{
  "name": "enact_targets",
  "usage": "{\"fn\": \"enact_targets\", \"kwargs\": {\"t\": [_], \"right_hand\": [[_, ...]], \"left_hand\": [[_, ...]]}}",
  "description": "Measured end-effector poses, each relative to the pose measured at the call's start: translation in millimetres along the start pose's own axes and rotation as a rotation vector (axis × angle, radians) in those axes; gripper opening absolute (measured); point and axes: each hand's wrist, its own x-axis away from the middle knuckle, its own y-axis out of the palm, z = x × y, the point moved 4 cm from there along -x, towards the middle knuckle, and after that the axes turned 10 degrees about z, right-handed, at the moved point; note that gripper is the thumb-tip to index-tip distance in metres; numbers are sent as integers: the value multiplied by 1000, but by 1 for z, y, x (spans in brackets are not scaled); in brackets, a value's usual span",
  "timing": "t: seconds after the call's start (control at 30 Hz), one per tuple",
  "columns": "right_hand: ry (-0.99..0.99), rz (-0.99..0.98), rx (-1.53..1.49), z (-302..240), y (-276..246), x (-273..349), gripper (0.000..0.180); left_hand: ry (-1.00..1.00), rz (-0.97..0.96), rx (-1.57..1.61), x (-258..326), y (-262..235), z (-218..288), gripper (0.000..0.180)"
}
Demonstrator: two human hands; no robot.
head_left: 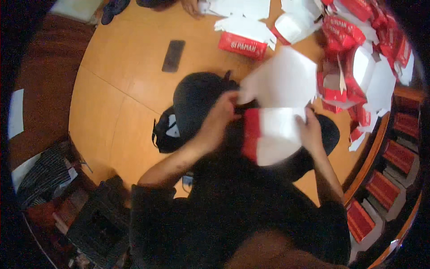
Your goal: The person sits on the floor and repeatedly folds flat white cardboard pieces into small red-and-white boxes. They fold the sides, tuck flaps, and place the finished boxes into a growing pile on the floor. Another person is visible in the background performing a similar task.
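Note:
A flat red and white cardboard box blank [275, 112] is held up over the round wooden table [116, 103], blurred by motion. My left hand [221, 114] grips its left edge, fingers closed on the card. My right hand [309, 130] holds its right side near the lower white panel. Under the blank lies a black cap [195, 101] on a dark bag.
A pile of red and white folded boxes [358, 58] fills the table's far right. One closed red box [242, 45] and a black phone [173, 55] lie farther away. Another person's hand [191, 6] rests at the far edge. Stacked red boxes [380, 188] sit right, below the table.

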Motion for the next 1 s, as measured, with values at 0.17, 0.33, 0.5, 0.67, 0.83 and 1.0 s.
{"fn": "enact_targets", "kwargs": {"t": [0.17,0.33,0.5,0.67,0.83,1.0], "right_hand": [[352,34,-639,40,-11,-117,44],[422,-36,-996,47,41,-208,41],[392,-60,-997,40,93,-228,39],[144,35,-417,32,133,-249,41],[136,221,59,16,120,-247,42],[179,263,-317,-3,107,-230,37]], "left_hand": [[684,-124,-972,-152,-33,86,59],[935,-384,-1441,-290,-90,15,47],[668,-595,-1346,-296,-105,-53,38],[672,-531,-1097,-300,-110,-117,30],[41,-478,-379,-277,-49,-92,32],[341,-663,-481,-318,-70,-169,35]]}}
